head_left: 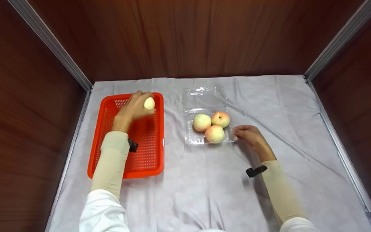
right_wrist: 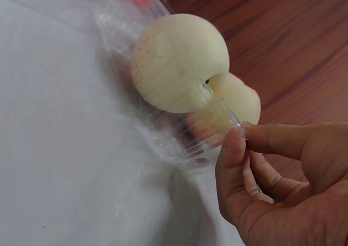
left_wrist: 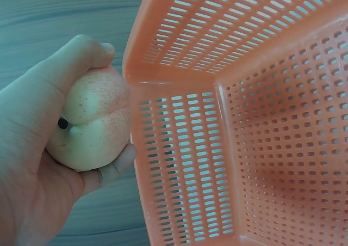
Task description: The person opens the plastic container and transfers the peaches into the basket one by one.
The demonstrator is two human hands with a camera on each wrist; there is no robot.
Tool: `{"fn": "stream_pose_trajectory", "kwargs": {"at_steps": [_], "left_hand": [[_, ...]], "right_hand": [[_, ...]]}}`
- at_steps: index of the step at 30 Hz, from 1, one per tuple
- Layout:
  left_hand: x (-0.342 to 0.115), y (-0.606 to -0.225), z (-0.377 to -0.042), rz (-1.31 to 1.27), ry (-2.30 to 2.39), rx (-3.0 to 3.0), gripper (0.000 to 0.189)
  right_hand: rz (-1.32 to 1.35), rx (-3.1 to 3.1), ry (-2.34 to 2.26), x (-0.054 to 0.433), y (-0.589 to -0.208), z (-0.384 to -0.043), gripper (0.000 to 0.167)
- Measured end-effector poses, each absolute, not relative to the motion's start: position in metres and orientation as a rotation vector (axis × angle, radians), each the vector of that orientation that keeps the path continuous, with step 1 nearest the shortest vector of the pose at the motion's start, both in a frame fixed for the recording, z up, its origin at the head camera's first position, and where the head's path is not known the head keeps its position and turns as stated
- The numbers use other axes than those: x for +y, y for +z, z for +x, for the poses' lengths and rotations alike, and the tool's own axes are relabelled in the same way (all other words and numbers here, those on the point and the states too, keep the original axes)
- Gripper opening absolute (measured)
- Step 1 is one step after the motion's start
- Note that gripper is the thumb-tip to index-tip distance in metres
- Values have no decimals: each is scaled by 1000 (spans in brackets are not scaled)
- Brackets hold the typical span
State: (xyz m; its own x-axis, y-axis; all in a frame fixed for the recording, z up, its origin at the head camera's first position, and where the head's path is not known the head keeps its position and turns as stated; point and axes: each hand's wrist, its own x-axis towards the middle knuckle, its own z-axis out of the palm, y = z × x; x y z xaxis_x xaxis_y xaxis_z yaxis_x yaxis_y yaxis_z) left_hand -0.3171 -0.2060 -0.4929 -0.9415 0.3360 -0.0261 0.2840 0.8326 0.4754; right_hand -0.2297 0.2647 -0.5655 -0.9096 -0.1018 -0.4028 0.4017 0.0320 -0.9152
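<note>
Set-up is bounded by wood-grained walls (head_left: 185,38); the surface is covered by a creased pale grey cloth (head_left: 188,193). A red basket (head_left: 161,138) with slotted sides is placed at left. A clear box (head_left: 190,140) is set to its right, well apart, with its lid (head_left: 201,96) laid back on the far side.

Left hand (head_left: 134,107): held at the basket's far end, thumb and fingers curled round one peach. Right hand (head_left: 250,135): the box's edge near its near right corner is pinched between thumb and fingers.

Three peaches (head_left: 215,134) are grouped in the box: the left one mostly pale, the far right one most strongly reddened, the near one yellow with a blush.

Held peach (left_wrist: 92,118): seen above the basket from the head; contact with the rim cannot be told. Round form, pale yellow skin, pink blush and fine red speckles noted; a groove is run across it, ending near a small dark hole (left_wrist: 63,123)
</note>
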Motion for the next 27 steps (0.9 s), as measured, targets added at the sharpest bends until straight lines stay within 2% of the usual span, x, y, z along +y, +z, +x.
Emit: {"fn": "stream_pose_trajectory", "kwargs": {"at_steps": [8, 16, 27], "left_hand": [[-207, -495, -317, 483, 705, 2897, 55], [-208, -500, -315, 465, 698, 2867, 56], [-209, -508, -312, 423, 721, 2848, 56]], "right_hand": [[341, 1975, -1913, 269, -584, -236, 20], [328, 1982, -1901, 268, -585, -237, 26], [314, 1973, -1932, 271, -591, -237, 24]]}}
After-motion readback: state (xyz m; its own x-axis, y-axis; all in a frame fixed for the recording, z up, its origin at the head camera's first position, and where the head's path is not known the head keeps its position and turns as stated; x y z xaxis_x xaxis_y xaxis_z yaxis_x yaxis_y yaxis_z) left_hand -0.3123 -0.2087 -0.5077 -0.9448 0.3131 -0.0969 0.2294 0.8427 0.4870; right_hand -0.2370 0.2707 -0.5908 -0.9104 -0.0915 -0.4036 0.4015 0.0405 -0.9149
